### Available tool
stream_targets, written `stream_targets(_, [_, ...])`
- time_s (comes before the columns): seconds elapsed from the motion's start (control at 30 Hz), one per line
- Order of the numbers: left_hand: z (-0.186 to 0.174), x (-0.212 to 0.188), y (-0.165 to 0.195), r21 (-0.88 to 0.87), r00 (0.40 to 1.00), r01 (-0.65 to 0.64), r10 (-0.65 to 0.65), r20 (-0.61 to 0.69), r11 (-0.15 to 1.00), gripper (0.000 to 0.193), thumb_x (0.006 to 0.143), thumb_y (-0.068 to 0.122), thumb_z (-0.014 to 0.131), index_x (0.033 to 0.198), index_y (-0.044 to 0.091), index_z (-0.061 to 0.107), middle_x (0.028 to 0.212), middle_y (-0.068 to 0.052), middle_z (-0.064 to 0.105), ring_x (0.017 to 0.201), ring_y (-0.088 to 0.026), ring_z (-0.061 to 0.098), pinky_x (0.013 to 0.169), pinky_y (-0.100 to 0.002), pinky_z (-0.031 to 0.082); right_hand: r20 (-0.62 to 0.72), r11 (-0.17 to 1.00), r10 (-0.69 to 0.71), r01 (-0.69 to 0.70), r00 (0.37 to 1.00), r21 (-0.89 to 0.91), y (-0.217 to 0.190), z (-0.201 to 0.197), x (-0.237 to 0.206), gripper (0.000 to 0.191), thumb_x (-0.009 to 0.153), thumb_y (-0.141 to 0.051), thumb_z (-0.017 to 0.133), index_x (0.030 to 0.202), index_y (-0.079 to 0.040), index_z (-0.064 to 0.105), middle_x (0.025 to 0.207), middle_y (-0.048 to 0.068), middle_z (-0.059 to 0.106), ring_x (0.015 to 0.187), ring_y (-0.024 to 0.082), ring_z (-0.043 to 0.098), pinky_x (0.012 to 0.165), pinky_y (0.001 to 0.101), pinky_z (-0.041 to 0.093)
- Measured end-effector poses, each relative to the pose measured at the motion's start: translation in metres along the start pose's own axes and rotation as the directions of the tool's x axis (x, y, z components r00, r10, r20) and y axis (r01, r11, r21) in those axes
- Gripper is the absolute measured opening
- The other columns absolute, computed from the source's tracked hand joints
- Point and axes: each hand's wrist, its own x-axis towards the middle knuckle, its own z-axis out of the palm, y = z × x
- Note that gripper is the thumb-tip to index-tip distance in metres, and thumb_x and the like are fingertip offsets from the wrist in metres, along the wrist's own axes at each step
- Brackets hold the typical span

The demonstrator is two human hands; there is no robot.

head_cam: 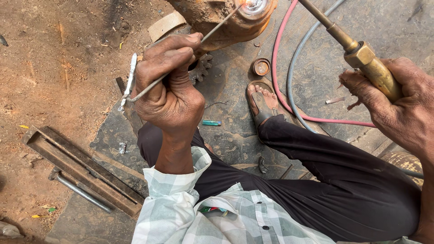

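Note:
My left hand (169, 88) is closed around a thin metal filler rod (217, 28) whose bent tail sticks out left of the fist. The rod's tip reaches a glowing spot (254, 5) on a rusty metal part (221, 20) at the top of the view. My right hand (398, 106) grips the brass handle of a gas torch (361, 54). The torch's tube runs up and left toward the same glowing spot. My sandalled foot (263, 103) rests on a dark metal plate (235, 135) below the rusty part.
A red hose (278, 68) and a grey hose (293, 77) curve across the plate. A small round rusty cap (261, 67) and a green lighter (211, 123) lie by my foot. A steel channel (81, 169) and a rod (81, 192) lie on the dirt at left.

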Motion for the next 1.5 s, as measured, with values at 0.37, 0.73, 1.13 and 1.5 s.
stream_targets(0.37, [0.000,0.000,-0.005,0.010,1.000,-0.015,0.015,0.016,1.000,0.013,0.110,-0.009,0.064,0.117,0.002,0.059,0.115,-0.017,0.072,0.111,-0.023,0.075,0.093,-0.027,0.067,-0.023,1.000,0.008,-0.008,1.000,-0.013,-0.003,0.000,-0.002,0.028,0.102,-0.024,0.075,0.107,0.003,0.075,0.079,0.018,0.070,0.069,0.024,0.071,0.057,0.0377,0.057])
stream_targets(0.73, [0.003,-0.001,0.002,0.015,0.999,-0.024,0.025,-0.038,1.000,0.013,0.109,-0.008,0.063,0.115,0.002,0.059,0.116,-0.017,0.072,0.112,-0.023,0.074,0.093,-0.029,0.067,0.019,1.000,0.015,-0.015,1.000,-0.016,0.002,-0.002,-0.003,0.025,0.100,-0.021,0.074,0.108,0.002,0.075,0.077,0.017,0.071,0.068,0.022,0.071,0.056,0.0386,0.058])
stream_targets(1.13, [0.002,-0.001,0.006,-0.027,1.000,0.013,-0.013,-0.010,1.000,0.012,0.110,-0.010,0.065,0.115,0.000,0.060,0.113,-0.017,0.071,0.108,-0.021,0.075,0.094,-0.029,0.067,0.019,0.997,0.071,-0.071,0.997,-0.018,0.005,-0.009,-0.011,0.026,0.099,-0.022,0.075,0.108,0.002,0.076,0.075,0.015,0.071,0.066,0.020,0.069,0.057,0.0354,0.055])
stream_targets(1.5, [0.003,-0.001,0.005,-0.028,1.000,0.005,-0.005,0.003,1.000,0.012,0.109,-0.011,0.066,0.113,0.000,0.061,0.111,-0.017,0.072,0.108,-0.021,0.075,0.098,-0.030,0.067,0.059,0.995,0.073,-0.069,0.996,-0.069,0.004,-0.009,-0.010,0.027,0.099,-0.024,0.075,0.108,0.001,0.076,0.073,0.016,0.070,0.064,0.022,0.070,0.054,0.0363,0.056])
